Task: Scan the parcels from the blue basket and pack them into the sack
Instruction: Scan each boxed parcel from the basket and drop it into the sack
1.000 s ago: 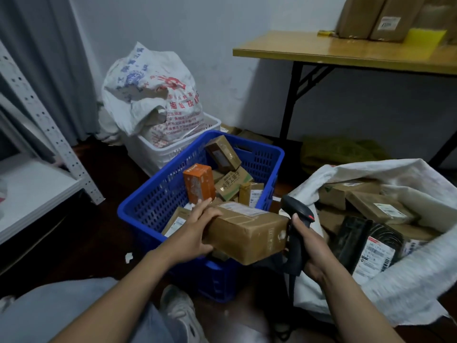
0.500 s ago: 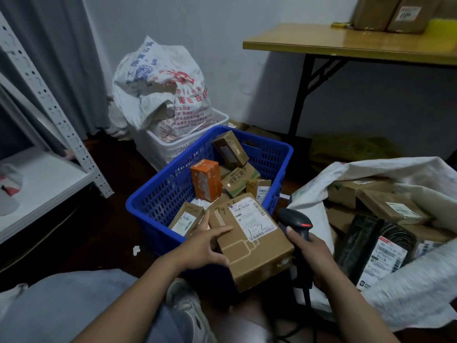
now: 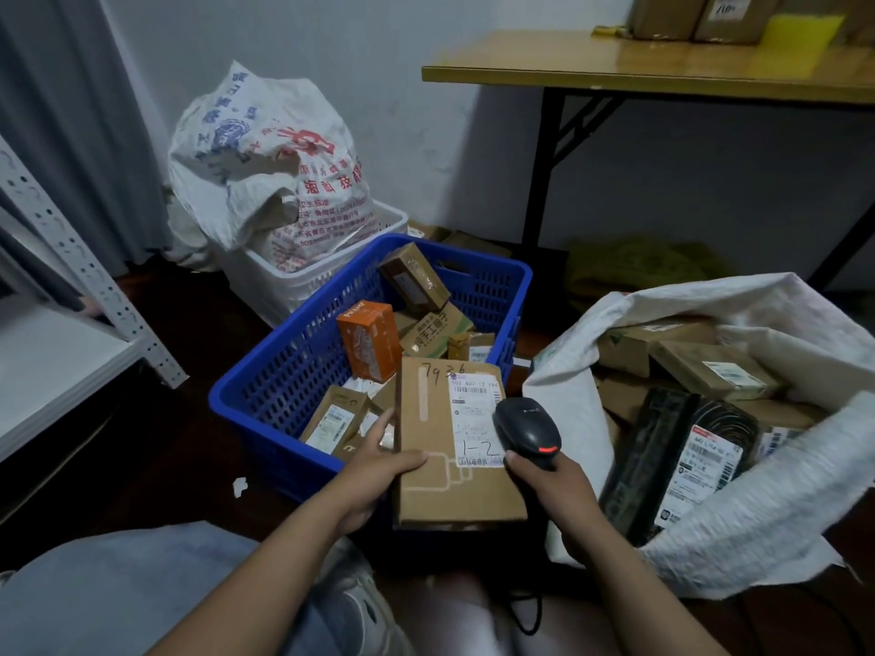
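Note:
My left hand grips the left edge of a brown cardboard parcel, held flat with its white shipping label facing up. My right hand holds a black barcode scanner whose head hovers over the label's right edge. Behind the parcel stands the blue basket, holding several small boxes, among them an orange one. The white woven sack lies open at the right with several parcels inside, one a black wrapped package.
A white basket with a printed white bag in it stands behind the blue one. A wooden table with boxes on it is at the back right. A white metal shelf is at the left. My knees are at the bottom.
The parcel has turned label-up and come closer to me. My right hand has raised the scanner from beside the parcel to over its label.

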